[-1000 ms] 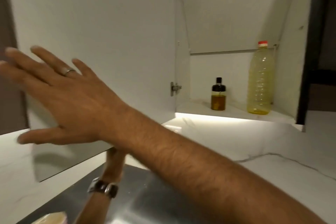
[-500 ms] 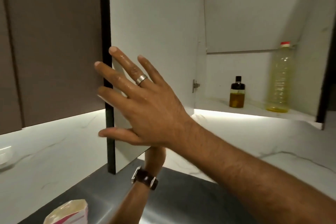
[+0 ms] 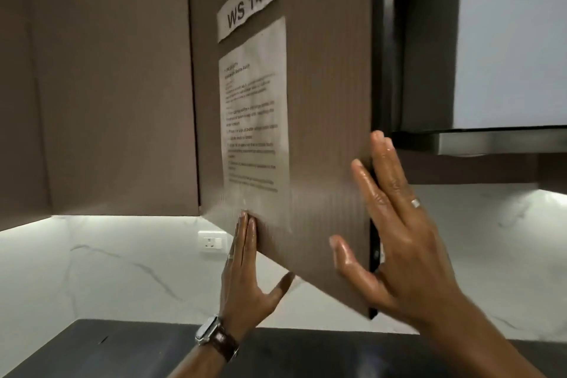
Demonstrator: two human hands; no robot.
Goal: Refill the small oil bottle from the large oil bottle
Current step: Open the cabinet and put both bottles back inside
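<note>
**A:** Head view, looking up at a wall cupboard. What's going on?

**B:** A brown cabinet door [image 3: 322, 132] fills the middle, swung part way and seen at an angle. Two papers are taped to its front: a label reading "WS 14" [image 3: 248, 6] and beneath it an instruction sheet [image 3: 254, 129], too blurred to read.

**A:** And the hands?

**B:** Both are flat and spread, clasping nothing. The left hand [image 3: 245, 279], with a watch [image 3: 214, 337] on its wrist, has its fingertips laid against the door's lower edge. The right hand [image 3: 395, 236], wearing a ring [image 3: 415, 202], lies with fingers stretched along the door's free edge on the right. Its skin looks glossy, perhaps oily.

**A:** Why hold it like that?

**B:** My guess is that open palms steer the panel on its hinge, and slick fingers would touch less of the door this way. Which way it is swinging I cannot tell.

**A:** Where are the oil bottles?

**B:** Neither the small nor the large one is in sight. I'd judge they may be inside the cupboard, but the door hides whatever is behind it.

**A:** Anything else?

**B:** A pale marble backsplash [image 3: 122, 270] lit from under the cupboards, a wall socket [image 3: 212, 242], and a dark worktop [image 3: 122, 350] at the bottom. To the right, the underside of a dark overhead unit [image 3: 491, 139].
</note>
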